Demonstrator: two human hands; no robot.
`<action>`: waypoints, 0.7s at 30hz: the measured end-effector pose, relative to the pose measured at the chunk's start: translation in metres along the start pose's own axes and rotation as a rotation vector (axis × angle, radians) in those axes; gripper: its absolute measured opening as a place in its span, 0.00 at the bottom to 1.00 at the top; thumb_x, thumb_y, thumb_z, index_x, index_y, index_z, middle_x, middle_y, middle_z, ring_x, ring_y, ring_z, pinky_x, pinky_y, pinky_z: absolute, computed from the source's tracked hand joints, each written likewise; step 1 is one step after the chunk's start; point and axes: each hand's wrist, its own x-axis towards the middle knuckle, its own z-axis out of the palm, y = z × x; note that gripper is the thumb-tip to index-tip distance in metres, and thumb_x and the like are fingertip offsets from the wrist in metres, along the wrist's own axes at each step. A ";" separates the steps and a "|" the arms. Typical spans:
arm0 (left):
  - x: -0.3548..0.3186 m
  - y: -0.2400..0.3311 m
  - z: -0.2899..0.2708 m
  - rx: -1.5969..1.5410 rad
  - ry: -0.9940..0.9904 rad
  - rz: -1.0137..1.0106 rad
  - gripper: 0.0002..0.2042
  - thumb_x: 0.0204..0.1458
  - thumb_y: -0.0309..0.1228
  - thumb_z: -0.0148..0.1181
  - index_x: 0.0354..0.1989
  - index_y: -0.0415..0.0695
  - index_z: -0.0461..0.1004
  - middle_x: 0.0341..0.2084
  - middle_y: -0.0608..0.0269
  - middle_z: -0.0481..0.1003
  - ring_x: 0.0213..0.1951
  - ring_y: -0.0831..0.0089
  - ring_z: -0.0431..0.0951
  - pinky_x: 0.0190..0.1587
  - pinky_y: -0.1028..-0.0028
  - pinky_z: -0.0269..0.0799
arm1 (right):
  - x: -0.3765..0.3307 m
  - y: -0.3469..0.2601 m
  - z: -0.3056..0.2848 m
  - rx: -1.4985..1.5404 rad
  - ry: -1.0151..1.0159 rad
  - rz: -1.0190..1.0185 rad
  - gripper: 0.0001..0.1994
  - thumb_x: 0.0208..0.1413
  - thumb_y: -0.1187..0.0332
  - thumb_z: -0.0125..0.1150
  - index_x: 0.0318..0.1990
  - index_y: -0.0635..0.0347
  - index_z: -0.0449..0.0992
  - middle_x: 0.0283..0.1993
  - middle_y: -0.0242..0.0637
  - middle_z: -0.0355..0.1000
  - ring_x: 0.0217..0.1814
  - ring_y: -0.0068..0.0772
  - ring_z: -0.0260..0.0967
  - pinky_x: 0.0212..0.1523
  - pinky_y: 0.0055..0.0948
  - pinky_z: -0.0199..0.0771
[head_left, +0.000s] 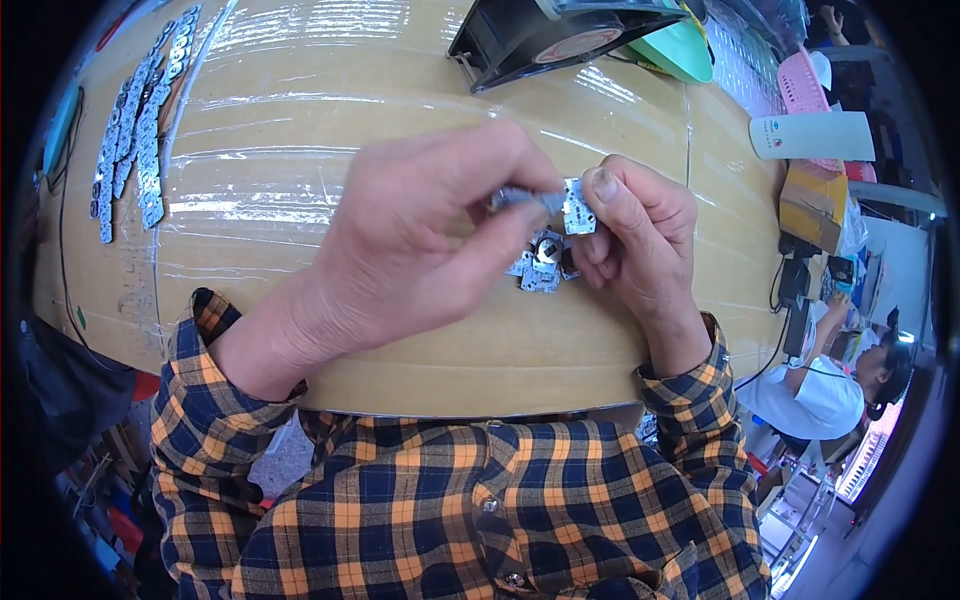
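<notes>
one head-worn fisheye view looks steeply down, close over the table [420, 100].

Two bare hands meet in front of the chest, forearms in rolled plaid sleeves rising from below. The left hand [420, 235] arches palm-down, wrist bent, its thumb and fingertips pinched together at the right. The right hand [640, 235] faces it, fingers curled inward, thumb pressed down on top, its knuckles nearly touching the left fingertips.
</notes>
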 end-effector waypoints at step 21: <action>0.000 0.005 0.009 -0.589 0.036 -0.495 0.08 0.54 0.21 0.59 0.42 0.34 0.74 0.28 0.60 0.78 0.26 0.82 0.78 0.23 0.85 0.74 | -0.001 -0.002 -0.006 -0.407 -0.115 -0.231 0.15 0.64 0.64 0.51 0.26 0.64 0.72 0.18 0.25 0.65 0.17 0.10 0.56 0.17 0.14 0.52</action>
